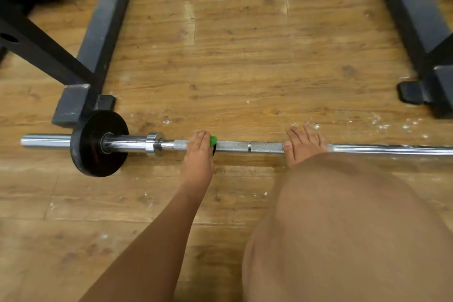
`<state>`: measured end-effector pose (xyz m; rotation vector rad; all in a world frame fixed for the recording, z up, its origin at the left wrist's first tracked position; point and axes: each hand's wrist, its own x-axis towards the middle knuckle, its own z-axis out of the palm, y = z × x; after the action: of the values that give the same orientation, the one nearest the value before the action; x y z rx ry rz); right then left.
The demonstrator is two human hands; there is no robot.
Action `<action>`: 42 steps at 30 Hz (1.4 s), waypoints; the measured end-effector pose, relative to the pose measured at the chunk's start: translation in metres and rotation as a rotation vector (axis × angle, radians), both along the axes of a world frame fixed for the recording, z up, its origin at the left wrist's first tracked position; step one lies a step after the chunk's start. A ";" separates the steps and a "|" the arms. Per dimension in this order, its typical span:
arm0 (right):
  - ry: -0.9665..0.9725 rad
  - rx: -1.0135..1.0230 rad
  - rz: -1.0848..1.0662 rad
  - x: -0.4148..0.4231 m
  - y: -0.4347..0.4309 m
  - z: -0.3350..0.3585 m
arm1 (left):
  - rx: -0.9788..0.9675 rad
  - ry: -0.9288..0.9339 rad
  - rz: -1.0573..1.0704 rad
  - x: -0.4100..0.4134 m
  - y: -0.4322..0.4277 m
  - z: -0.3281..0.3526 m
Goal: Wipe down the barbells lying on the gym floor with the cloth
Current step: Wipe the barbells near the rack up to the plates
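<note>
Left hand point(198, 154) grips green cloth point(213, 140) around barbell point(232, 146), fingers curled over rough grip section. Right hand point(303, 145) lies across bar further right, fingers fairly straight, holding nothing; leg hides its wrist. Black plate point(98, 147) and collar point(154, 144) just left of left hand. Rack beams point(100, 39) beyond hands on both sides, bare wooden floor point(245, 56) between. Bar runs on past right hand, out of view.
</note>
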<state>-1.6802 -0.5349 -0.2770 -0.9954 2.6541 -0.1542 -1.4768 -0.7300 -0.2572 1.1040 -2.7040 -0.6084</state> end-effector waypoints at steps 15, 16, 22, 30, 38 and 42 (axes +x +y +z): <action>0.041 -0.074 0.006 -0.024 -0.022 0.016 | -0.010 0.104 -0.151 -0.026 -0.040 -0.012; 0.039 -0.063 0.005 -0.027 -0.025 0.017 | -0.028 0.106 -0.158 -0.026 -0.040 -0.013; -0.011 -0.015 0.013 -0.045 -0.037 0.023 | -0.105 0.124 -0.104 -0.024 -0.044 -0.020; -0.069 0.049 0.041 -0.060 -0.048 0.029 | -0.018 0.106 0.025 -0.033 -0.069 -0.008; -0.086 0.035 0.045 -0.058 -0.047 0.033 | -0.030 0.050 -0.147 -0.060 -0.039 0.002; -0.094 0.028 0.053 -0.050 -0.040 0.034 | -0.019 -0.029 -0.128 -0.060 -0.033 0.012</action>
<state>-1.7304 -0.5745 -0.2428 -1.0227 2.5358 -0.1486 -1.5368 -0.7629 -0.2454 0.9485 -2.8160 -0.5878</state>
